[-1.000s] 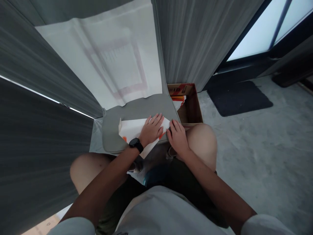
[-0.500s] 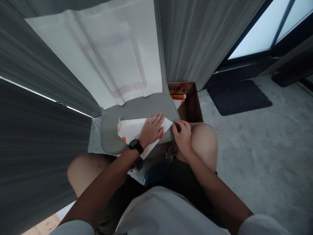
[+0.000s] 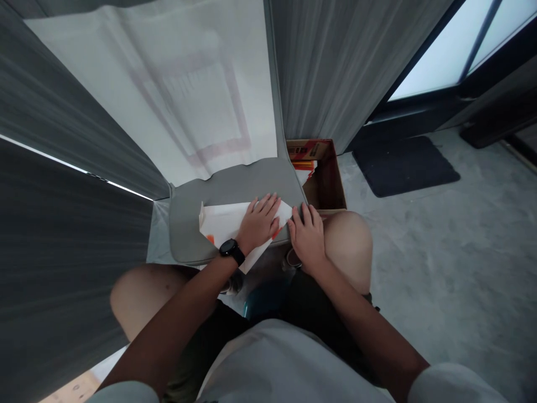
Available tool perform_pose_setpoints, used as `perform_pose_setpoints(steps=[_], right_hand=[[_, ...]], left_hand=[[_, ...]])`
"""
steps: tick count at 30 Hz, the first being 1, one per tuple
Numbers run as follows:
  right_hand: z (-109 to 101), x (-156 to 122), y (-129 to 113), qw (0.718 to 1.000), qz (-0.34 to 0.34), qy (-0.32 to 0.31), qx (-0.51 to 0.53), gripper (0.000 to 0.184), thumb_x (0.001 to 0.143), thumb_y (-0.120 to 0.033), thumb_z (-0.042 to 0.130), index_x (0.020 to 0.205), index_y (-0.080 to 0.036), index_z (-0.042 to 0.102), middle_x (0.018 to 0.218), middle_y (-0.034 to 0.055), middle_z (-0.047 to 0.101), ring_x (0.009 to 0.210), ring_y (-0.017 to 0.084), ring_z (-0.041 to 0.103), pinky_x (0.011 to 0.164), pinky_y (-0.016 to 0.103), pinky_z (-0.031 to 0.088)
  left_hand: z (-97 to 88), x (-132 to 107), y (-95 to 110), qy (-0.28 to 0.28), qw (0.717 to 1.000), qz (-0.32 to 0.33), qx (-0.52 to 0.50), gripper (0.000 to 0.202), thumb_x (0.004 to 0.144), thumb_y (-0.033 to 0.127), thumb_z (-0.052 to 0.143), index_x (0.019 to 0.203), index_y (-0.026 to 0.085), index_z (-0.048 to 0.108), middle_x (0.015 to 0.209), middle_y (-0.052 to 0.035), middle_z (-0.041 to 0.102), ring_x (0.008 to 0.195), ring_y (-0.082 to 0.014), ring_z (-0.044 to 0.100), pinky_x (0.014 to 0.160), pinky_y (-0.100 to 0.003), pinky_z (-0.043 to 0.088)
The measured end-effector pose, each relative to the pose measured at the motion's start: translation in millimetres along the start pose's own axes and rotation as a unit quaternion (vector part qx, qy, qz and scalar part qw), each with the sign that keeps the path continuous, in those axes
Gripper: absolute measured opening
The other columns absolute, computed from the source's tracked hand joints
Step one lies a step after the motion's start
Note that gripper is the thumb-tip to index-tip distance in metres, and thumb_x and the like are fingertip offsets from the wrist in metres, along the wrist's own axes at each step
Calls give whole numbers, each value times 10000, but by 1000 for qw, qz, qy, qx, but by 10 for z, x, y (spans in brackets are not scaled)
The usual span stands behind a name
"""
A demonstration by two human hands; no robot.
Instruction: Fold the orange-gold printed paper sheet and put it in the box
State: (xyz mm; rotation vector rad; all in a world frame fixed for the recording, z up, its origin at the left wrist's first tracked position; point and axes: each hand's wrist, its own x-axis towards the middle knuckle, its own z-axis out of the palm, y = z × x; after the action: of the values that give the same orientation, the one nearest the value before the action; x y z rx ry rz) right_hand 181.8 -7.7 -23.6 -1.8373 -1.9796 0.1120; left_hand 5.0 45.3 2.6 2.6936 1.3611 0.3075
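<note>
A folded white paper piece with orange patches lies on the grey chair seat, its pointed end toward the right. My left hand rests flat across its middle, fingers stretched out and covering part of the sheet. A black watch is on that wrist. At the pointed tip, my right hand lies with extended fingers near the seat's right edge; its fingertips are beside or just touching the tip. One lower corner of the paper sticks out past the seat's front edge.
A large white sheet hangs over the chair back. Right of the chair, a cardboard box holds orange-and-white folded papers. Grey curtains flank the chair. A dark mat lies on the floor by the window.
My right hand's fingers have gone from a curled pinch at the paper's tip to stretched out and flatter. My left hand stays on the paper. The view has shifted slightly.
</note>
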Motion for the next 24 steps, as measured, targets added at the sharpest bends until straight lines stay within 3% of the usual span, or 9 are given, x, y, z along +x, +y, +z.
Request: perform_pose_setpoints(steps=[5,10,12,14,17,20,22,24], right_hand=[[47,-47,-47,1000,6,3,-9,584,1100,-421,354,1548,-79,505,1606,260,464,1535,399,350,1214,649,303],[119,-74,-51,1000,5,-11,-7,689,1099,-463,335,1574,29,413,1628,308,404,1552,398,331,1239,604,294],[101,-44,-7,1000,14,0,12,692,1102,-462,316,1558,47,424,1602,314,436,1533,388,363,1241,600,300],[38,-6,47,998,29,28,44,662,1105,-447,299,1544,23,455,1567,301,485,1498,370,413,1231,600,328],[-120,-12,97,992,27,67,99,579,1101,-412,316,1534,-77,505,1513,242,554,1433,332,486,1199,579,398],[-273,-162,49,987,5,85,136,503,1091,-381,380,1487,-141,575,1400,204,635,1334,308,567,1151,535,470],[-331,-327,-69,985,-21,75,156,448,1084,-349,411,1421,-166,643,1298,182,687,1238,292,626,1103,499,519],[-341,-501,-263,981,-69,38,175,404,1078,-309,426,1362,-202,693,1229,152,719,1159,270,665,1058,462,555]], left_hand=[[-8,-14,17,-4,1000,-3,-3,581,1070,316,326,1621,142,386,1686,-134,399,1573,-277,350,1285,-529,266],[12,44,-37,-18,999,-12,-40,571,1072,328,339,1606,135,402,1682,-144,403,1572,-289,354,1293,-548,258],[-64,51,-65,-10,995,-16,-97,569,1078,347,347,1604,135,392,1667,-151,427,1558,-277,384,1283,-525,303],[-230,-23,-75,40,986,-37,-159,553,1092,366,342,1600,154,384,1650,-149,455,1538,-248,419,1249,-469,383],[-553,-355,-95,196,954,-129,-187,459,1107,373,351,1531,242,466,1561,-115,558,1452,-232,521,1148,-431,498],[-737,-858,-243,364,885,-261,-130,372,1057,388,488,1386,237,572,1393,-126,625,1285,-252,614,992,-405,579],[-711,-1173,-439,388,841,-363,-100,462,985,422,599,1392,207,561,1350,-148,604,1182,-260,632,924,-397,589],[-591,-1402,-667,352,815,-446,-116,623,900,480,695,1416,167,539,1313,-168,595,1089,-262,640,905,-409,590]])
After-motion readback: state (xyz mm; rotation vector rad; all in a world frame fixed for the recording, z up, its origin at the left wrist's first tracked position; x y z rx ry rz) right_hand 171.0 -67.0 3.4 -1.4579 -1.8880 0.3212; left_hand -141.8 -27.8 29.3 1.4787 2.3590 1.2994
